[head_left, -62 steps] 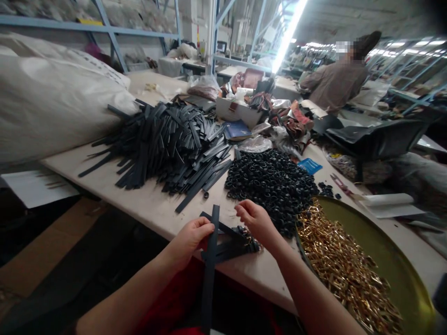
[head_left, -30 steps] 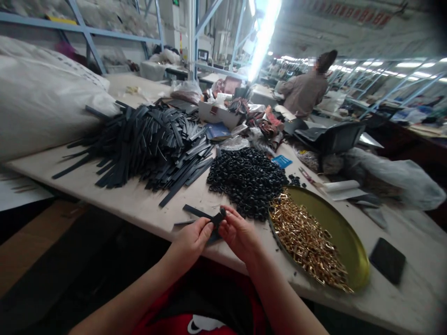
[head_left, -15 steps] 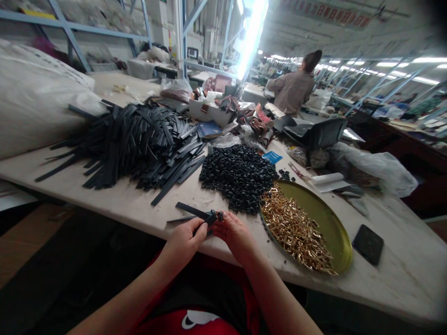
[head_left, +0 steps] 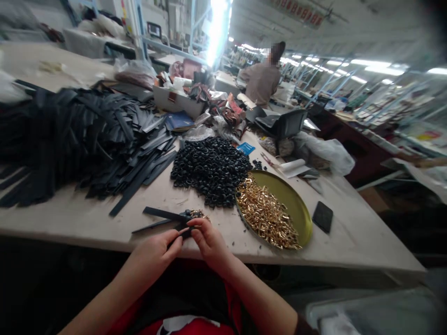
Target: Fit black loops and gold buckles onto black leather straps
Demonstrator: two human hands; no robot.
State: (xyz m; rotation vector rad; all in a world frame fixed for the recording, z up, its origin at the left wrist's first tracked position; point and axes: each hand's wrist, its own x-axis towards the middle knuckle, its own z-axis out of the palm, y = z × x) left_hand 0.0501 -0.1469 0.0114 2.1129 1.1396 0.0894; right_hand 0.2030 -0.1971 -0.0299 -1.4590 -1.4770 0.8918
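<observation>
One black strap (head_left: pixel 185 234) sits over the desk (head_left: pixel 352 239) edge, pinched in my left grip (head_left: pixel 159 252) and my right grip (head_left: pixel 210 244), presumably for steadiness, with black rings (head_left: pixel 211 172) and gold buckles (head_left: pixel 267 211) heaped near.

A light strip (head_left: pixel 217 32) glares beside blue metal framing (head_left: pixel 141 32) under a pale ceiling (head_left: pixel 349 35)

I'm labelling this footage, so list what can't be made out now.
All in the head view:
Held black strap: partly hidden by the left grip; its far end is blurred at the right grip.
Gold fittings beyond the right grip: too blurred to separate.
Black strap pile: cut off by the left edge.
</observation>
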